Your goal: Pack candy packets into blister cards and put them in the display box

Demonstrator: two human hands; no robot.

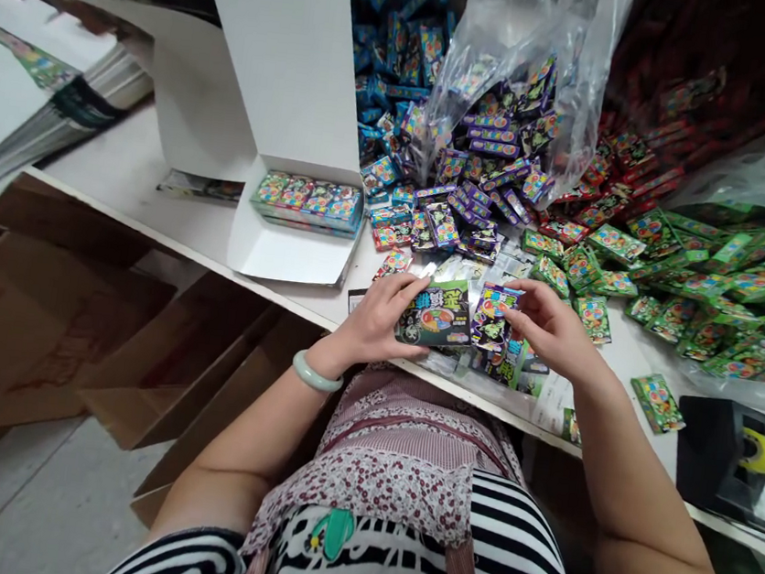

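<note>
My left hand (379,319) grips a green candy packet (438,314) near the front edge of the white table (177,208). My right hand (547,329) holds a purple packet (493,316) pressed against the green one, over a few more packets lying flat. A pale green bangle (314,374) circles my left wrist.
An open white display box (294,212) with a row of packets stands to the left. Heaps of blue (400,40), purple (485,170), red (607,193) and green packets (721,280) cover the table, some in a clear plastic bag (523,27). A black tape dispenser (728,460) sits right. Cardboard lies on the floor (40,322).
</note>
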